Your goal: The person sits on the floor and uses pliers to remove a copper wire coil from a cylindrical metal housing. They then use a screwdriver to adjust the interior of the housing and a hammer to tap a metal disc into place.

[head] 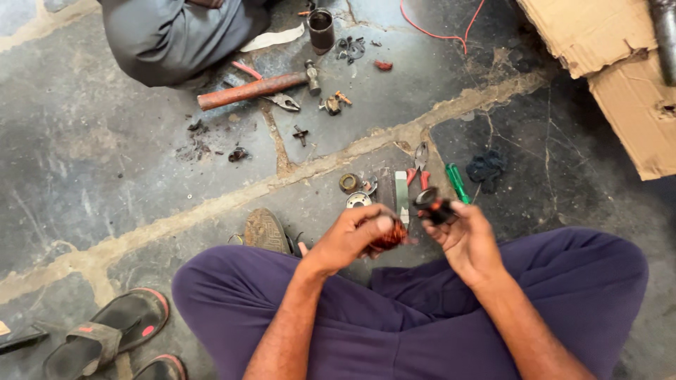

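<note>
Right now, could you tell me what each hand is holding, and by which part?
Left hand wraps around the copper-wound coil; right hand pinches a small black part at its lower end.

This is a rough repair workshop where the work is done sitting on a cracked concrete floor (105,162). A hammer (257,89), pliers (420,166), a green screwdriver (457,183), small metal parts (350,48) and torn cardboard (620,63) lie scattered about.

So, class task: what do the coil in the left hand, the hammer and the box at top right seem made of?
Coil in the left hand: probably copper wire, judging by its reddish-orange shine. Hammer: dull grey metal head; the reddish-brown handle could be painted or rusty metal, or wood. Box: cardboard, matt brown with torn edges.
</note>
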